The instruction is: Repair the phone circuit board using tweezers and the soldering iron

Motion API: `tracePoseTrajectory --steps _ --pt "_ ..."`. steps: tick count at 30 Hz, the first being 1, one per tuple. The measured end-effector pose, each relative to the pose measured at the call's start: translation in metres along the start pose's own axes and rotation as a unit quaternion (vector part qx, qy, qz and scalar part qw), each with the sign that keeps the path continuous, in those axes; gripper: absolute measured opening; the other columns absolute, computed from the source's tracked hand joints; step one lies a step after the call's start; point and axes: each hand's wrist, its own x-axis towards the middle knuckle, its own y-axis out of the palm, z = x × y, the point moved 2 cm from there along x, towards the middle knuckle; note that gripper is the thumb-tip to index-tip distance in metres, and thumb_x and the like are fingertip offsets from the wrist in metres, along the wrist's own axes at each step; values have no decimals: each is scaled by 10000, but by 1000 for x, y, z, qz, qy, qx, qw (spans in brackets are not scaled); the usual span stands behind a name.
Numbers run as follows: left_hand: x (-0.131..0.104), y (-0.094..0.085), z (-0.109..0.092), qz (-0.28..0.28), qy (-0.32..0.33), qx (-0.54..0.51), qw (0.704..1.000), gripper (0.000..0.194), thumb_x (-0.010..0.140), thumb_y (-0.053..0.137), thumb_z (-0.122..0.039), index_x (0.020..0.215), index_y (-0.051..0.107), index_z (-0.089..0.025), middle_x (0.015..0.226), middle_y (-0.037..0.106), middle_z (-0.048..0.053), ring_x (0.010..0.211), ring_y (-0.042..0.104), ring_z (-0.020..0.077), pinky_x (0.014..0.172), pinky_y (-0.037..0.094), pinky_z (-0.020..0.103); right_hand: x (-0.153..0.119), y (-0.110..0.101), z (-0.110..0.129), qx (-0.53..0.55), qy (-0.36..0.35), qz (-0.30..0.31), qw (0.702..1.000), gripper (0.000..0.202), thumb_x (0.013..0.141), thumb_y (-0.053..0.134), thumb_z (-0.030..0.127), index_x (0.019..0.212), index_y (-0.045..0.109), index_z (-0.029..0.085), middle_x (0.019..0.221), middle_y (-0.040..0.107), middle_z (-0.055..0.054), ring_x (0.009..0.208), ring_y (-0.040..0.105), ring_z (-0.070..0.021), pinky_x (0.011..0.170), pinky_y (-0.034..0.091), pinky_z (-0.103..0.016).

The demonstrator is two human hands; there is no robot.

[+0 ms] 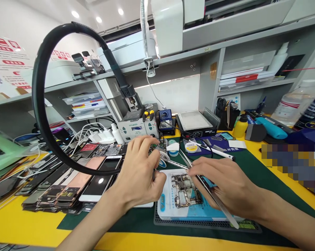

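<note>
My right hand (225,188) grips a pair of metal tweezers (229,212), its tips pointing up and left toward the other hand. My left hand (141,170) is closed, fingers curled inward; what it may hold is mostly hidden. A thin silvery strip (174,162) runs between the two hands, and I cannot tell which hand has it. Below lies a phone circuit board (186,191) on a white and blue box (164,212). Just past the fingers sit a small round tub (173,153) with a white piece on it.
Stacked phones and phone parts (68,188) lie left, beside a white phone (101,181). A thick black hose (38,87) loops near my left arm from the hot-air station (136,129). Behind stand a hot plate (195,120), a soldering iron (217,152) and a yellow bottle (241,127).
</note>
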Motion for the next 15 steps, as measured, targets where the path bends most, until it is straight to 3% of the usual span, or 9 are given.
tracePoseTrajectory --steps 15 --pt "4 3 -2 11 14 27 999 112 716 553 -165 799 480 -185 1245 588 180 1224 505 404 1023 416 601 -3 0 1 -6 -22 25 999 181 946 531 18 1016 632 151 862 751 -101 756 740 -224 599 548 -303"
